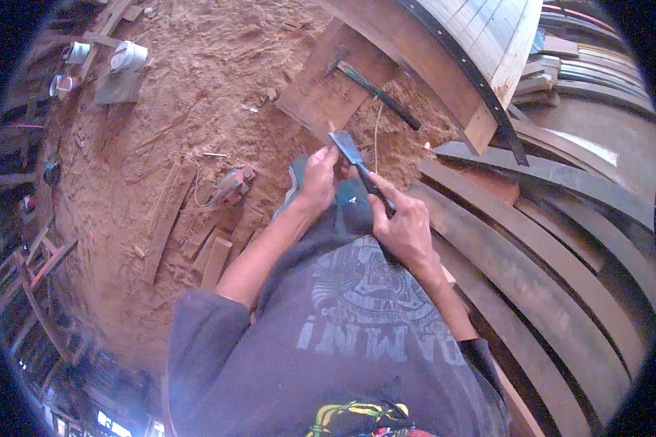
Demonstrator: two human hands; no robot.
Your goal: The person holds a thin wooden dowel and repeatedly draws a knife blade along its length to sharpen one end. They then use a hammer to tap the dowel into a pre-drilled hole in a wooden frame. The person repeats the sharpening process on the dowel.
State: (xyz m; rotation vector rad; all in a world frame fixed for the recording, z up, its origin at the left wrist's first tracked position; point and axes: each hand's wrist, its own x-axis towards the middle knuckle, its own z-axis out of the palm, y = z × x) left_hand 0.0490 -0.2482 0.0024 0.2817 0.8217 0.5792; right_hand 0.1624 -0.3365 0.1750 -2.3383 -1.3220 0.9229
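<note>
My right hand (404,218) is wrapped round the dark handle of a broad-bladed knife (348,148), held in front of my body. Its wide grey blade points up and left, beside the fingers of my left hand (321,177). That hand is closed, pinching what looks like a thin wooden stick (331,126); only its pale tip shows past the blade, and the rest is hidden. Beyond both hands, a hammer (379,95) with a dark grip lies across a wide board (315,91).
A planked wooden hull (481,36) with a dark edge strip rises at the far right. Long curved planks (517,262) lie to my right. On the sawdust-covered ground at left are a corded power tool (233,183), wood offcuts (215,258) and a white bucket (129,56).
</note>
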